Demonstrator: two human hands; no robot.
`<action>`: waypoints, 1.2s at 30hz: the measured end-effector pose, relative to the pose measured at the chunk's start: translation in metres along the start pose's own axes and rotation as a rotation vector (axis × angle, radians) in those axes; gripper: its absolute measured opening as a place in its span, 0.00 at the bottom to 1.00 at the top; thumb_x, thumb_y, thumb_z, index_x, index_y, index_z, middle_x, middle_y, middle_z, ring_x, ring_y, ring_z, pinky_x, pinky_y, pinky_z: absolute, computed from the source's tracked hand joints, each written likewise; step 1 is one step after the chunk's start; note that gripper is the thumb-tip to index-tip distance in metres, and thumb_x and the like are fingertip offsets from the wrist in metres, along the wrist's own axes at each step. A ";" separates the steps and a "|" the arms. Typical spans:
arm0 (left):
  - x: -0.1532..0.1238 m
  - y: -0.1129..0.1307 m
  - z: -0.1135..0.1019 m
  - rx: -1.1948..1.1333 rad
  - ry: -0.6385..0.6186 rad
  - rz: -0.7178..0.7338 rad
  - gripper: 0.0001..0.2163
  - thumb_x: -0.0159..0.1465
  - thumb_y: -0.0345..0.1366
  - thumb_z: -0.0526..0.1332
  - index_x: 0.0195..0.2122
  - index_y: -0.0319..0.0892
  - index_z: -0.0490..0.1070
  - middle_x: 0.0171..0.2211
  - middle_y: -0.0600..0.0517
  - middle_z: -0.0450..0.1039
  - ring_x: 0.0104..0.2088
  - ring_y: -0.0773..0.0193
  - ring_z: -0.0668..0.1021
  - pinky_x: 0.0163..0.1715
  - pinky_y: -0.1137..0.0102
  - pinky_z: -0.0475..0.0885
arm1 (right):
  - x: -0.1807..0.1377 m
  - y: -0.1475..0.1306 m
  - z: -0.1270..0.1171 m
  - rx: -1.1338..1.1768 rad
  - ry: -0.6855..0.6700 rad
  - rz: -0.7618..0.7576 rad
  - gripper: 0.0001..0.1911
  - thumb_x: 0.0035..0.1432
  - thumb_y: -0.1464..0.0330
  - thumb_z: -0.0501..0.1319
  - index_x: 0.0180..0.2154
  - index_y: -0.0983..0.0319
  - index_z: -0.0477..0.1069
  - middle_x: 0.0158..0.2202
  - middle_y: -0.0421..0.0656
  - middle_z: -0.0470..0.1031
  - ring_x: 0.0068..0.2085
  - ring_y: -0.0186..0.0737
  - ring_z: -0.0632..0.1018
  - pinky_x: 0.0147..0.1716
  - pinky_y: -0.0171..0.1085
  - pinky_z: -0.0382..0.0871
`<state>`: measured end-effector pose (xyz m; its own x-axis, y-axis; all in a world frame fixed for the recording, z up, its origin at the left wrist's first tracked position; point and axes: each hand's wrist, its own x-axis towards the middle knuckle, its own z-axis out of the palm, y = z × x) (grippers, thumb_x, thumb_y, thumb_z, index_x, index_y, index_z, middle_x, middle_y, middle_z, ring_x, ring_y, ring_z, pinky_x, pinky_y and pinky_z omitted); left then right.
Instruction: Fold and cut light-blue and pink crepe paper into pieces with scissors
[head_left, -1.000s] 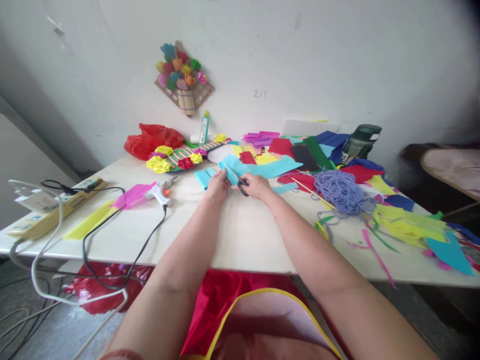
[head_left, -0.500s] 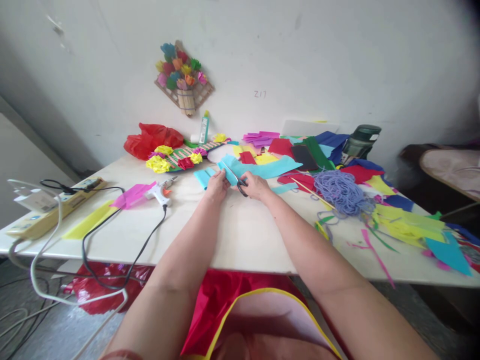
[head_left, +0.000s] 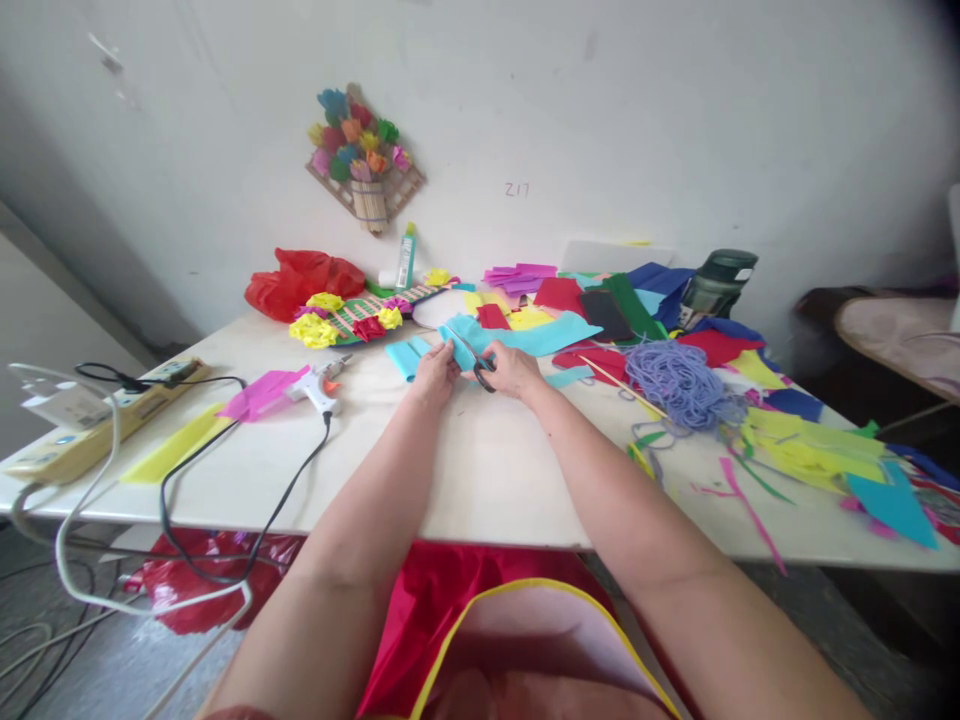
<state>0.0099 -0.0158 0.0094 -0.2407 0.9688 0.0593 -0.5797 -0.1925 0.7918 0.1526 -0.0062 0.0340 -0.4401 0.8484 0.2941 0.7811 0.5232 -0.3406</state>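
Note:
My right hand (head_left: 512, 371) is closed round the handles of a pair of scissors (head_left: 485, 374) with dark grips. The scissor blades lie across a long strip of light blue crepe paper (head_left: 540, 336), pointing up and to the left. With the fingers of my left hand (head_left: 437, 371) I pinch the near left end of that strip. Just left of this hand, a folded light blue piece (head_left: 407, 356) rests on the table. Another small light blue scrap (head_left: 568, 376) lies right of my right hand.
A white glue gun (head_left: 319, 388) and its black cord lie left, beside pink paper (head_left: 262, 394) and a power strip (head_left: 112, 420). Behind are a flower-decorated board (head_left: 367, 316) and a glue bottle (head_left: 406, 257). Purple yarn (head_left: 679, 385), a stick, paper scraps and a dark bottle (head_left: 716, 285) crowd the right.
The camera view has shifted slightly. Both hands keep nearly the same place on the paper and scissors; the blades seem to sit a little differently on the strip.

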 end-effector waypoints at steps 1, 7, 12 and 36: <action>0.000 0.000 0.000 0.003 -0.001 -0.002 0.03 0.59 0.29 0.56 0.30 0.36 0.68 0.21 0.51 0.73 0.30 0.64 0.78 0.35 0.69 0.73 | 0.000 0.000 0.000 0.000 0.002 -0.001 0.23 0.48 0.49 0.56 0.40 0.57 0.65 0.33 0.40 0.75 0.37 0.41 0.75 0.31 0.35 0.61; -0.003 -0.001 0.002 0.016 -0.021 -0.007 0.03 0.58 0.30 0.59 0.27 0.36 0.68 0.19 0.52 0.72 0.24 0.67 0.76 0.26 0.73 0.71 | 0.001 0.000 0.002 -0.004 0.026 0.003 0.23 0.48 0.49 0.55 0.41 0.57 0.66 0.33 0.40 0.76 0.37 0.42 0.75 0.31 0.35 0.60; -0.003 -0.002 0.002 0.001 -0.048 -0.016 0.04 0.58 0.30 0.58 0.27 0.35 0.68 0.19 0.53 0.71 0.17 0.72 0.71 0.21 0.75 0.68 | 0.002 0.000 0.002 0.001 0.037 0.013 0.22 0.49 0.49 0.56 0.41 0.57 0.66 0.33 0.40 0.76 0.37 0.41 0.75 0.30 0.35 0.60; 0.000 -0.002 0.001 0.007 -0.015 -0.024 0.05 0.60 0.29 0.55 0.28 0.36 0.68 0.20 0.51 0.72 0.29 0.65 0.77 0.31 0.70 0.73 | 0.004 0.000 0.005 0.041 0.041 0.023 0.23 0.48 0.51 0.58 0.42 0.57 0.65 0.33 0.41 0.75 0.37 0.41 0.75 0.31 0.34 0.62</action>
<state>0.0121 -0.0156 0.0085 -0.2152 0.9753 0.0488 -0.5799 -0.1679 0.7972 0.1483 -0.0021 0.0309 -0.4032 0.8568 0.3214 0.7719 0.5071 -0.3834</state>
